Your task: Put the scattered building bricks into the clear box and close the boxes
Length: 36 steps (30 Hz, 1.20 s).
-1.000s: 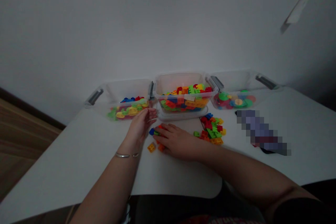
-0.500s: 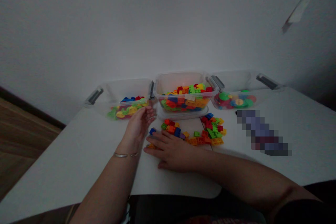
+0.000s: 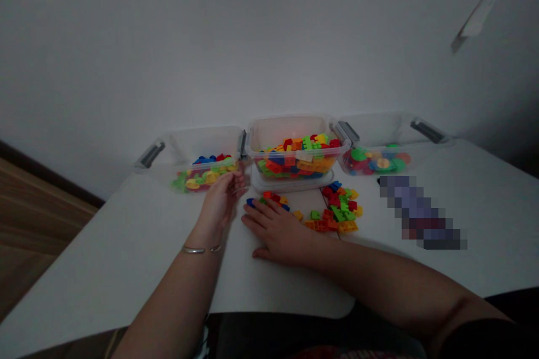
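My right hand (image 3: 278,233) lies flat, palm down and fingers spread, on the near left part of a pile of toy building bricks (image 3: 330,219). A blue brick (image 3: 250,202) shows just beyond its fingertips, and other bricks under the palm are hidden. My left hand (image 3: 223,193), a silver bangle on its wrist, is raised beside the front right corner of the left bin (image 3: 168,171). Its fingers curl together; whether anything small is inside them is hidden.
A clear middle bin (image 3: 298,152) full of mixed bricks stands on a lid (image 3: 295,180). The right bin (image 3: 404,133) holds round coloured pieces. A blurred-out dark object (image 3: 421,213) lies at the right on the white table (image 3: 138,258), which meets a wall.
My right hand has slid slightly forward and right, pushing the blue brick and nearby bricks toward the pile. The fingers of my left hand have curled closer together.
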Available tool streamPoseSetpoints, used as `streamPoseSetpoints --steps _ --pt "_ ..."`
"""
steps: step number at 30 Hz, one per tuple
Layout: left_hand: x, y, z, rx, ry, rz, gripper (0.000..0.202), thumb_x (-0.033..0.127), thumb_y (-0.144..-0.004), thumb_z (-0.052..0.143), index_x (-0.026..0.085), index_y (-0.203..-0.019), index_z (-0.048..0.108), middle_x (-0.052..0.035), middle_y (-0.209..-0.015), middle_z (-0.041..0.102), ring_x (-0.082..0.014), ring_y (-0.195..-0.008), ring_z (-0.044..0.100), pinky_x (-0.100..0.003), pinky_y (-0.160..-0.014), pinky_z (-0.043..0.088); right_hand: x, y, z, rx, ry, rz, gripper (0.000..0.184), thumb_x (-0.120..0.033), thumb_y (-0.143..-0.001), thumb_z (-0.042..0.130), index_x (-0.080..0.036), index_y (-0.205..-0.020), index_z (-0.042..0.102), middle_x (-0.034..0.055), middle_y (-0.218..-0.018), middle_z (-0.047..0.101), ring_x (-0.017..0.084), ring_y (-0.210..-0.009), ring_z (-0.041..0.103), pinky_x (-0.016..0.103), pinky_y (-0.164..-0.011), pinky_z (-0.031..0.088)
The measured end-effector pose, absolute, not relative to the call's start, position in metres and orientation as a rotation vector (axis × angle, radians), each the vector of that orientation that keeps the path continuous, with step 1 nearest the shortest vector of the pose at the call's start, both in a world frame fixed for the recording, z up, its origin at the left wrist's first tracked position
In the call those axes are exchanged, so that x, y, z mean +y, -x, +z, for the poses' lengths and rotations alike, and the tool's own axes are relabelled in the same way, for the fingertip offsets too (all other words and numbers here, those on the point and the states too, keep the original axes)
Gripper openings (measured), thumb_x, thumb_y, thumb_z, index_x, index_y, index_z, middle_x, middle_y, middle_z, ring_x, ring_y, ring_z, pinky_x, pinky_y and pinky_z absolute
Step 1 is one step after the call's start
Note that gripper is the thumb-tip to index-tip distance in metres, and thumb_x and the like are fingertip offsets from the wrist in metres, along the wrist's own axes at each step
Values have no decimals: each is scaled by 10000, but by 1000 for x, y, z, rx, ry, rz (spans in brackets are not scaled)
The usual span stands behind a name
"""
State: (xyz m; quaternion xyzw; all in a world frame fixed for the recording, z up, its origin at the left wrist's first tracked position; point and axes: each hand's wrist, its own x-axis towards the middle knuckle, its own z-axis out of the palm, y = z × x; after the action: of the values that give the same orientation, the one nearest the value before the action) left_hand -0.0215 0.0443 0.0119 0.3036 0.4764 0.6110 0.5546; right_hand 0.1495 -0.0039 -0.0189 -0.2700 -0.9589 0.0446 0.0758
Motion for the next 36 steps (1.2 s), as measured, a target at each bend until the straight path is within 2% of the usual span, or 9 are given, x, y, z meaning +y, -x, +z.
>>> streamPoseSetpoints --steps 4,9,12,14,17,20,23,28,36 --pt "42 20 10 1157 -808 1373 103 264 -764 656 162 -776 655 3 -759 652 -102 -686 624 -202 -675 528 -1 -155 -11 -2901 903 120 743 -528 -932 580 -43 -1482 463 218 -1589 371 334 -1489 328 479 -1226 260" --pt "43 20 5 1212 -909 1324 141 311 -762 668 172 -780 685 -31 -776 680 -142 -721 632 -241 -676 515 13 -179 18 -2859 837 5 526 -281 -896 647 -72 -1375 588 201 -1531 480 330 -1418 443 467 -1146 387" --pt "47 23 -1 1309 -1098 1321 117 292 -724 693 178 -744 714 -38 -761 682 -157 -696 591 -246 -631 461 23 -197 39 -2839 1003 0 327 -183 -930 554 -174 -1225 696 130 -1261 703 274 -1115 671 414 -945 525" --pt "50 27 -6 1417 -1307 1303 75 253 -677 706 186 -702 728 -35 -714 668 -165 -666 552 -255 -603 421 27 -206 49 -2830 1158 -7 288 -161 -933 530 -216 -1129 734 90 -1062 758 255 -950 712 373 -804 551" --pt "52 32 -13 1520 -1599 1221 59 244 -640 712 203 -676 733 -11 -615 615 -165 -586 491 -262 -554 370 29 -211 57 -2819 1323 -49 278 -135 -917 531 -223 -1046 762 80 -961 769 272 -902 725 345 -712 541" --pt "51 33 -19 1461 -1673 1100 110 270 -644 701 198 -718 739 0 -605 611 -159 -563 493 -253 -530 365 28 -206 57 -2828 1394 -42 271 -131 -916 528 -210 -1017 767 91 -963 777 290 -906 737 346 -699 544" --pt "48 32 -23 1378 -1724 1037 181 270 -659 696 195 -813 754 -17 -708 669 -161 -609 543 -250 -545 410 26 -200 55 -2864 1410 -18 256 -142 -925 528 -188 -1023 760 105 -983 780 295 -916 743 345 -713 549" --pt "45 32 -26 1330 -1882 971 235 188 -673 682 208 -890 768 -18 -741 655 -155 -616 568 -252 -548 453 26 -197 54 -2854 1472 -27 276 -156 -950 494 -175 -1020 760 119 -994 781 297 -942 742 352 -725 553" --pt "44 30 -24 1230 -2009 866 344 79 -700 604 205 -980 761 -63 -928 721 -181 -788 666 -313 -716 560 30 -200 52 -2796 1516 14 232 -176 -909 557 -182 -991 774 117 -970 786 287 -935 742 349 -753 570"
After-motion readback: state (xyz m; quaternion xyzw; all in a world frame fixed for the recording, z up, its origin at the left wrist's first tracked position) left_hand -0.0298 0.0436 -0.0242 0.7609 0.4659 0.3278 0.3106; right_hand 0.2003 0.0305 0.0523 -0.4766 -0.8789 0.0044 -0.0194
